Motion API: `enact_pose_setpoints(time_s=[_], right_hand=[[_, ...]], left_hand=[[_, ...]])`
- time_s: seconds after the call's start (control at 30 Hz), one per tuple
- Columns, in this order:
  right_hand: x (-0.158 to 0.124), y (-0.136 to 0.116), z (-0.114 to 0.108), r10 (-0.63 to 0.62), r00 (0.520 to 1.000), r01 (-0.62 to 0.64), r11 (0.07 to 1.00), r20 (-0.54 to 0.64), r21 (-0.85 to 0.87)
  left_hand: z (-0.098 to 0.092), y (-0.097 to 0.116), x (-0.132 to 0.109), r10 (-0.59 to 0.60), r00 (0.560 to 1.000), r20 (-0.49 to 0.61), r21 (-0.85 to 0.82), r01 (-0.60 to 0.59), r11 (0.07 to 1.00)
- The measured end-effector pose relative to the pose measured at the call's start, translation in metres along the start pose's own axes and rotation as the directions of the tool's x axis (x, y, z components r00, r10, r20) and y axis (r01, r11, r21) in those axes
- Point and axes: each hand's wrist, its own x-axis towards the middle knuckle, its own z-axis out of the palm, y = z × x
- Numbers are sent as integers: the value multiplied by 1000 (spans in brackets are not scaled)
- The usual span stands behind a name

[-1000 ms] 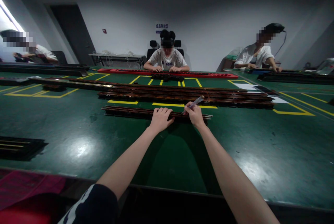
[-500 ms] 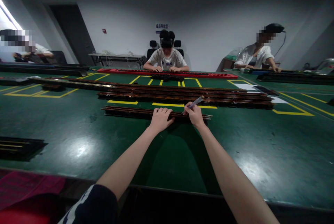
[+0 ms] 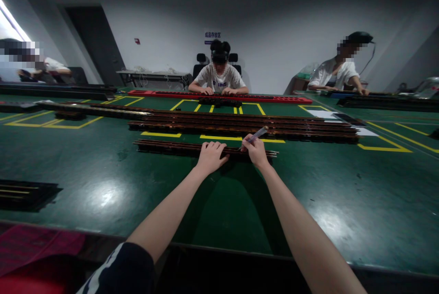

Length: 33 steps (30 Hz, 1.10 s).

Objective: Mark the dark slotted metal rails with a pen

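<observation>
A long, narrow dark strip (image 3: 171, 145) with copper-coloured lines along it lies crosswise on the green table in front of me. Its right end shows thin pale tips. My left hand (image 3: 211, 157) grips the strip near its middle, fingers curved over the top and thumb on the near side. Just to the right, my right hand (image 3: 255, 151) is closed round a pen-shaped tool (image 3: 259, 134) with a translucent shaft, held at a slant. The tool's lower tip meets the strip beside my fingers, but the exact contact is too small to make out.
Behind the strip lies a stack of similar long dark strips (image 3: 302, 129). More dark pieces (image 3: 27, 193) rest at the left. White paper (image 3: 322, 114) is at the back right. Across the table a person sits at a red bar (image 3: 274, 97); two other people are at the sides.
</observation>
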Motion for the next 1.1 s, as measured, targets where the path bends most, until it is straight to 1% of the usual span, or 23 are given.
enact_pose_setpoints(time_s=[0.17,0.53,0.73,0.87,1.1], right_hand=[[1,1,0,8,1000,-8,1000,-2,-17],[-1,0,0,5,1000,-5,1000,-5,-15],[-3,-3,-1,-7,1000,7,1000,18,12],[-3,-4,-1,-9,1000,9,1000,10,17],[-2,-1,0,-13,1000,13,1000,-5,3]], left_hand=[[-3,2,0,-5,1000,7,11,5,1000],[0,0,0,-9,1000,-9,7,9,1000],[-1,1,0,-11,1000,-15,5,11,1000],[-2,1,0,-7,1000,-2,0,7,1000],[-1,2,-1,-12,1000,-22,21,12,1000]])
